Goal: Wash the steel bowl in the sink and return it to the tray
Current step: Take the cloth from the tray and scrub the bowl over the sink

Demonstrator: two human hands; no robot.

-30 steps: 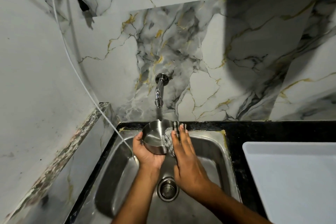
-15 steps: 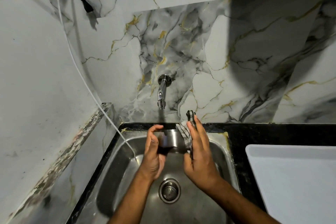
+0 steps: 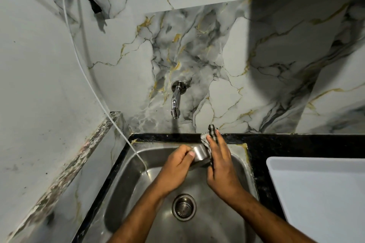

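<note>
While the bowl (image 3: pixel 199 154) is held over the back of the sink (image 3: pixel 126 193), below and just right of the tap (image 3: pixel 175 102), it is gripped on its left side by the left hand (image 3: pixel 175 167), whose fingers are closed around the wall. A checked cloth (image 3: pixel 209 138) is pressed against the bowl's right side by the right hand (image 3: pixel 219 165), its fingers flat and extended over the fabric, not curled. Whether water is running cannot be told. The washing step is judged to be in hand, with the outer wall being rubbed. For the next move, a rinse under the tap is likely called for, after which the bowl must be carried right, across the black counter (image 3: pixel 296 144), and set in the white tray (image 3: pixel 316 193), which lies well apart from the hands.
</note>
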